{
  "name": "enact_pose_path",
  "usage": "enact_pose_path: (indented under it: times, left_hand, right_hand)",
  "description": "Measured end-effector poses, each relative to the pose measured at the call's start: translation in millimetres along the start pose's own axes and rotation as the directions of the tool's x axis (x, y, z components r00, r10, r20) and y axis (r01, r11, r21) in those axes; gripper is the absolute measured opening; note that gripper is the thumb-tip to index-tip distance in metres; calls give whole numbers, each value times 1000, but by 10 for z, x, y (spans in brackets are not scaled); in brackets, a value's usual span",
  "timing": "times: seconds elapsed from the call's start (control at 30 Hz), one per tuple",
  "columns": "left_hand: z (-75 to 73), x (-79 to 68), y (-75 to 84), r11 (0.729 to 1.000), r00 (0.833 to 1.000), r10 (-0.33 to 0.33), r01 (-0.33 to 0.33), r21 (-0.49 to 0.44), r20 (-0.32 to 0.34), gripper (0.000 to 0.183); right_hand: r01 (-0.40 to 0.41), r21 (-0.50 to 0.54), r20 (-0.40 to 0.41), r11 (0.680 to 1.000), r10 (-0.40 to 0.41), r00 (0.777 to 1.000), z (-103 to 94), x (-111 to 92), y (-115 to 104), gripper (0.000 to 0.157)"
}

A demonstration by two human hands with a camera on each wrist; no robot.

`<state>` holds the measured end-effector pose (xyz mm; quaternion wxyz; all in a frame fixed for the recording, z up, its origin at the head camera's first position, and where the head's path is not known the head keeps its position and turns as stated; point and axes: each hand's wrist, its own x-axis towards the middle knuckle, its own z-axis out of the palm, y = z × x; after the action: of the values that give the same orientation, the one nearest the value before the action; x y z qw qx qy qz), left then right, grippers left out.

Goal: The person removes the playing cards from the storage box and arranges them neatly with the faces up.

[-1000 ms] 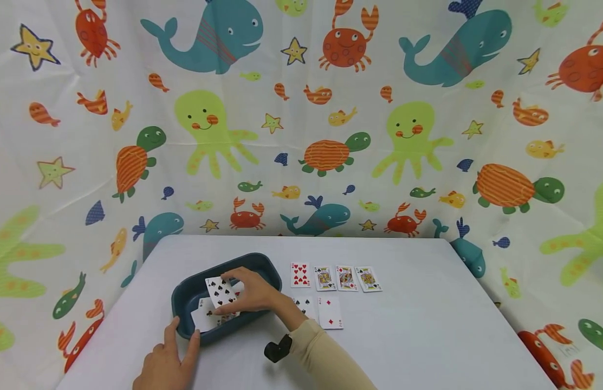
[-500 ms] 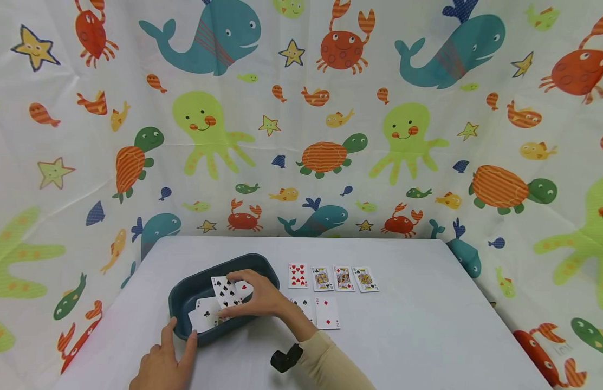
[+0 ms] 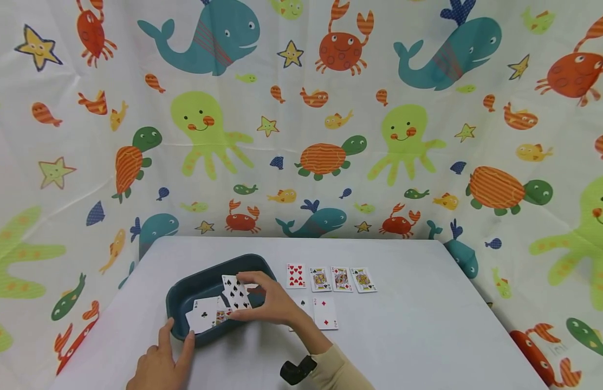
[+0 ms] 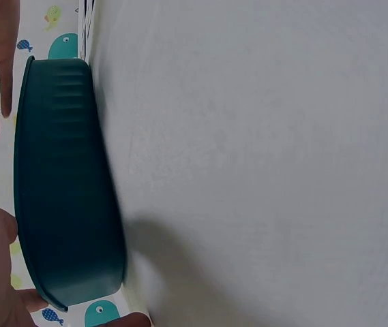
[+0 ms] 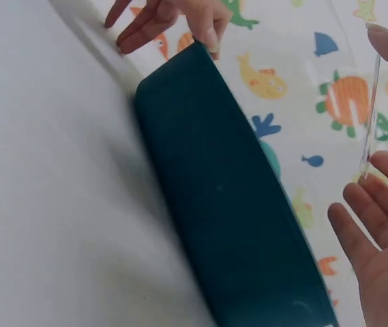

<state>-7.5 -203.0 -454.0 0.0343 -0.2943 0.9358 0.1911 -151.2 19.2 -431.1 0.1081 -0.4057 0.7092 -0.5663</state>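
In the head view my right hand (image 3: 264, 300) holds a spades playing card (image 3: 235, 292) by its edges over the right part of a dark teal tub (image 3: 181, 281). In the right wrist view that card (image 5: 372, 112) shows edge-on between thumb and fingertips. Inside the tub lie a card with a black club (image 3: 202, 314) and a face card (image 3: 220, 316), partly overlapped. My left hand (image 3: 160, 360) holds the tub's near left corner, thumb on the front side and index finger on the left end. The left wrist view shows the tub's outer wall (image 4: 67, 177).
Right of the tub, a hearts card (image 3: 296, 276) and three face cards, one a diamonds card (image 3: 342, 279), lie in a row on the white table (image 3: 408, 325). Nearer are a two of diamonds (image 3: 325, 314) and a spades card (image 3: 303, 307) partly behind my wrist. A patterned curtain (image 3: 291, 108) hangs behind.
My right hand has carried the spades card to the right above the tub, uncovering more of the cards inside. The left hand keeps its place at the corner. The head view has shifted slightly.
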Motion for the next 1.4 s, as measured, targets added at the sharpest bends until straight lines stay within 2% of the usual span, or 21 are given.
enact_pose_path:
  times: [0.17, 0.47, 0.8, 1.17, 1.4]
  left_hand:
    - [-8, -4, 25, 1000, 1000, -6, 6, -3, -2, 86]
    - [-18, 24, 19, 1000, 1000, -7, 8, -11, 8, 87]
    - [26, 51, -17, 1000, 1000, -16, 16, -9, 14, 84]
    - [24, 26, -36, 1000, 1000, 4, -4, -18, -1, 79]
    - [32, 21, -28, 1000, 1000, -2, 2, -9, 2, 82]
  right_hand:
    - [12, 40, -30, 999, -11, 1000, -85, -109, -64, 73]
    - [-26, 117, -68, 993, 34, 997, -227, -318, -101, 75]
    - [-63, 161, -114, 985, 82, 990, -282, -611, -72, 72]
    - [-115, 164, -182, 980, 145, 973, -483, -891, -122, 72]
    - [-146, 138, -227, 980, 175, 958, -628, -1080, -171, 73]
